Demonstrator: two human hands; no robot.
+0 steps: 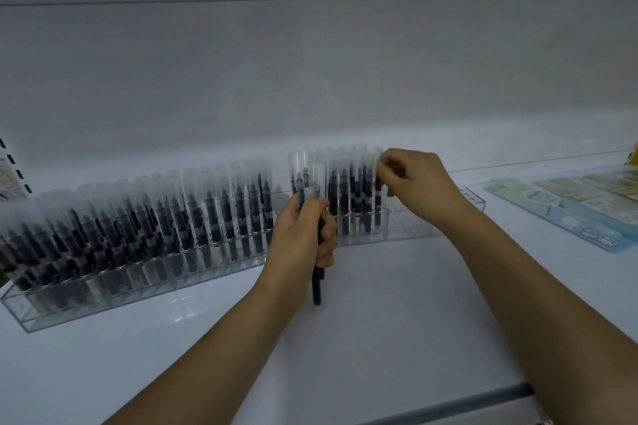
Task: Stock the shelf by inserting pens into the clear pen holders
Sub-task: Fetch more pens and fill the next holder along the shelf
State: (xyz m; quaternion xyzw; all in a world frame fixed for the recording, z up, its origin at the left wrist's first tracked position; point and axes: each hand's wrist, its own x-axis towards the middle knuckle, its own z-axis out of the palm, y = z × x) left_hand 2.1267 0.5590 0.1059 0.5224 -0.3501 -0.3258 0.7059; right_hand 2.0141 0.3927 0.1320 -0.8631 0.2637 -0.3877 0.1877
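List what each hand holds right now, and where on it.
Left hand: a bunch of pens, gripped round mid-barrel, caps up. Right hand: one pen, pinched near its clear cap end, at the pen holder.

I see printed packets (583, 202) flat on white shelf (379, 321) at far right; yellow item (634, 152) at right edge; slotted upright (10, 159) at left.

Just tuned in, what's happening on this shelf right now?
A person is stocking pens. The left hand grips a small bundle of pens upright, and the right hand pinches one pen at the right end of the filled row in the clear pen holder. The compartments further right look unfilled.
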